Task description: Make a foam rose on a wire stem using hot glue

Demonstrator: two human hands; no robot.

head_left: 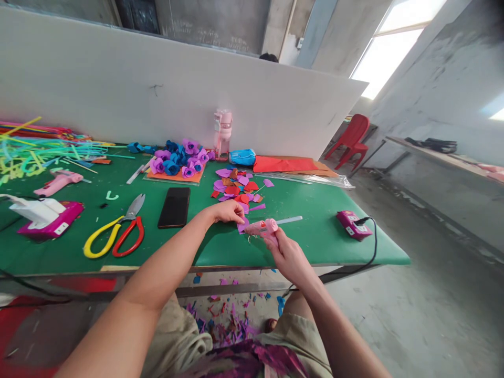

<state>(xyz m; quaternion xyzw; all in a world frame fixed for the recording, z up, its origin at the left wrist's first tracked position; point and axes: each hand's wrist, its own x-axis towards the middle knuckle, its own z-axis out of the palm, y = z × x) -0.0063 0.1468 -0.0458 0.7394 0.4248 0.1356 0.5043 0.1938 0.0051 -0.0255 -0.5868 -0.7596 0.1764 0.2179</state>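
Note:
My right hand (286,256) is wrapped round the handle of a pink hot glue gun (261,227), with a clear glue stick (290,220) poking out of its back end. The gun's nozzle points left and meets a small purple paper piece (243,226). Closed in a pinch, my left hand (228,211) holds that piece by its upper edge, just above the green tabletop. Right behind the hands lies a loose pile of cut paper petals (236,187) in purple, red and brown. Whether glue is on the paper cannot be made out.
Left of my hands lie a black phone (174,208), scissors (118,231) and another pink glue gun (59,182). Behind are paper flowers (177,157), a pink bottle (223,135) and a blue pouch (242,157). A power strip (353,225) with a cord sits at right.

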